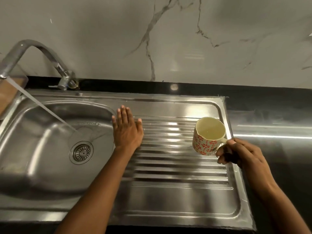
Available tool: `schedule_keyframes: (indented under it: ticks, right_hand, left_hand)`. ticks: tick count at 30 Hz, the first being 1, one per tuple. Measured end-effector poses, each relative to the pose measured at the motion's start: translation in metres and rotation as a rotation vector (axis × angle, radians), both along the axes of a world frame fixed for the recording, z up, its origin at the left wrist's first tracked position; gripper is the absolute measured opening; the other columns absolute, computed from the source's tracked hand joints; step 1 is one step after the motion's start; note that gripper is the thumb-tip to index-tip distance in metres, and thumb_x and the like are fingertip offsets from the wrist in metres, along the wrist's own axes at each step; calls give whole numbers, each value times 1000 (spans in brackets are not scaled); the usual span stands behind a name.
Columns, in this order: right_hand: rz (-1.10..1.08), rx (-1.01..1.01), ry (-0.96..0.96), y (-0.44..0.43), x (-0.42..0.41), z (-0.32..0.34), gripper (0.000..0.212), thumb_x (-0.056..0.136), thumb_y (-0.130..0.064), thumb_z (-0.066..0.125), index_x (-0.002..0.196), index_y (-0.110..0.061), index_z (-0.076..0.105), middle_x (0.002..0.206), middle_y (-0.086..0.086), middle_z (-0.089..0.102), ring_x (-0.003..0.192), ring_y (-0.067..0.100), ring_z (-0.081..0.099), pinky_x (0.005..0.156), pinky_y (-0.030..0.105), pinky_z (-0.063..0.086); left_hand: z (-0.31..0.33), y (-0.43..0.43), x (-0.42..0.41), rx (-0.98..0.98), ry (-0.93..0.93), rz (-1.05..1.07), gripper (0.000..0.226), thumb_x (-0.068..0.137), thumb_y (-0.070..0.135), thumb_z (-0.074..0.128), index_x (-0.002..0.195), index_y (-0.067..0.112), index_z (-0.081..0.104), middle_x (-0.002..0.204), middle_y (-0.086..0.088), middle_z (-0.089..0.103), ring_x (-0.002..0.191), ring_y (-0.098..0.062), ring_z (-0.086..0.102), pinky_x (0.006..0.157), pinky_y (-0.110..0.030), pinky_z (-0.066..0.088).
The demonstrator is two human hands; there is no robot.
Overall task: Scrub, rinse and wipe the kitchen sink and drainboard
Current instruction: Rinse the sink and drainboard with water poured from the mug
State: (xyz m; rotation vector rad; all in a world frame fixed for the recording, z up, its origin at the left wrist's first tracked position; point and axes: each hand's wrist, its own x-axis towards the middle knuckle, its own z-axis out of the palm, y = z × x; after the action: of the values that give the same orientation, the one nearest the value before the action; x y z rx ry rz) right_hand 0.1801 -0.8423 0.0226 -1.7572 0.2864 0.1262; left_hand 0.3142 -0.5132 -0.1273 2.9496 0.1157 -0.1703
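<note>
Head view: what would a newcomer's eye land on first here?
The red-flowered mug, gripped by its handle in the right hand, tilts over the right side of the ribbed drainboard. The left hand lies flat at the drainboard's left edge, beside the sink, where a stream of water runs from the tap.
</note>
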Motion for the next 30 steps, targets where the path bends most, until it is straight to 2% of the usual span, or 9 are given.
schedule_keyframes:
  ticks: [3, 7, 10, 12, 15, 19, 25, 27, 30]
  right_hand:
    - [-16, 17, -6, 1, 1, -1, 38, 109, -15, 42, 90, -1, 71, 89, 21, 71, 78, 40, 66, 75, 39, 57]
    - [-66, 9, -4, -7, -8, 4, 36, 108, -15, 42, 92, 4, 68, 87, 22, 71, 80, 44, 65, 73, 38, 57]
    - [-115, 12, 7, -19, -19, 13, 37, 106, -18, 44, 86, -6, 73, 85, 23, 70, 78, 38, 66, 69, 34, 58]
    - [-124, -21, 15, -30, -24, 20, 36, 102, -29, 46, 85, -12, 74, 86, 21, 71, 79, 34, 68, 69, 31, 60]
    - [-146, -36, 29, -45, -30, 23, 40, 94, -35, 47, 92, -2, 70, 87, 20, 72, 80, 36, 69, 70, 27, 61]
    - [-155, -34, 29, -53, -29, 19, 45, 94, -35, 47, 96, 6, 65, 87, 20, 71, 81, 37, 68, 70, 26, 61]
    - [-131, -11, 47, -42, -19, 13, 36, 96, -35, 48, 87, -10, 72, 87, 20, 71, 80, 35, 68, 73, 32, 61]
    - [-106, -11, 37, -36, -16, 8, 36, 101, -29, 47, 88, -7, 71, 87, 20, 70, 81, 37, 67, 75, 38, 60]
    - [-67, -14, 17, -28, -11, 2, 37, 108, -16, 42, 89, 3, 68, 85, 21, 70, 78, 41, 65, 72, 36, 58]
  left_hand:
    - [10, -45, -6, -39, -65, -115, 72, 108, 52, 7, 166, 10, -2, 174, -13, -8, 161, -30, -6, 131, -53, 0]
    - [16, -151, -8, -173, -31, -416, 71, 109, 50, 18, 167, 15, -4, 174, -8, -14, 160, -25, -16, 130, -52, -4]
    - [18, -219, -2, -125, 53, -651, 94, 103, 55, 45, 166, 12, -10, 173, -10, -21, 159, -27, -23, 129, -50, -12]
    - [18, -252, 6, -70, 90, -695, 98, 102, 52, 51, 165, 11, -12, 173, -11, -21, 159, -28, -22, 129, -49, -12]
    - [19, -276, 13, -86, 128, -661, 89, 106, 46, 44, 165, 9, -12, 173, -12, -18, 160, -29, -17, 130, -48, -8]
    - [10, -270, 14, -102, 66, -590, 67, 108, 44, 6, 166, 12, -6, 175, -8, -11, 161, -25, -12, 131, -47, -4]
    - [2, -197, 20, -150, 18, -448, 65, 109, 46, 2, 166, 16, -7, 174, -5, -12, 161, -23, -13, 131, -45, -2]
    - [2, -157, 16, -162, -10, -362, 65, 110, 45, 5, 166, 15, -6, 175, -6, -8, 162, -23, -8, 132, -44, 1]
    - [-1, -77, 15, -106, -60, -157, 65, 109, 45, 9, 167, 15, 0, 175, -7, -1, 162, -24, 1, 132, -44, 9]
